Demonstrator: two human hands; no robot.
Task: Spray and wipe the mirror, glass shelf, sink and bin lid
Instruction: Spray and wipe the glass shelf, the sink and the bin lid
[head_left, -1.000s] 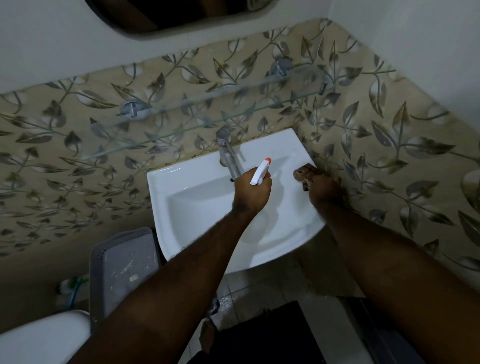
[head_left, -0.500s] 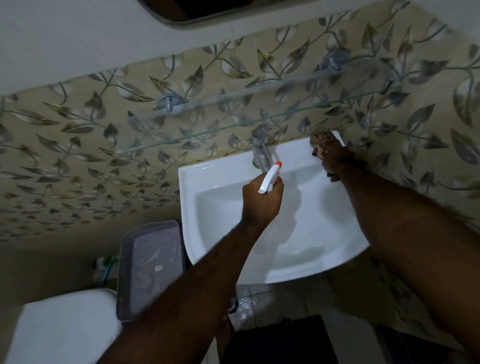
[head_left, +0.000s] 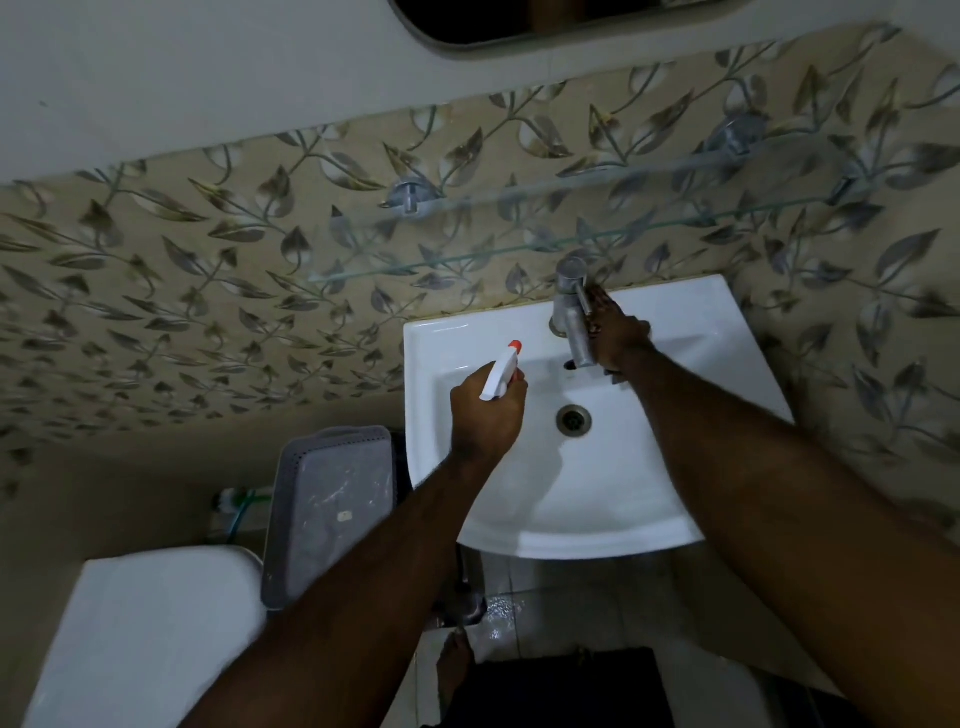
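Note:
My left hand (head_left: 485, 415) grips a white spray bottle (head_left: 500, 375) with an orange nozzle over the left of the white sink (head_left: 441, 338). My right hand (head_left: 618, 338) presses on the sink's back ledge, right beside the metal tap (head_left: 571, 306), its fingers closed on a dark cloth (head_left: 614, 375) that is mostly hidden under the palm. The glass shelf (head_left: 519, 228) runs along the leaf-patterned wall above the tap. At the top edge is the mirror (head_left: 545, 21). The grey bin lid (head_left: 332, 499) lies left of the sink.
A white toilet cistern (head_left: 145, 634) sits at the lower left, next to the bin. The sink drain (head_left: 574, 420) shows between my arms. Wet floor tiles (head_left: 498, 623) and a dark mat (head_left: 545, 686) lie below the sink.
My right hand slid left along the sink's back ledge, from the right corner to the tap. My left hand with the bottle shifted left, and the camera view swung left.

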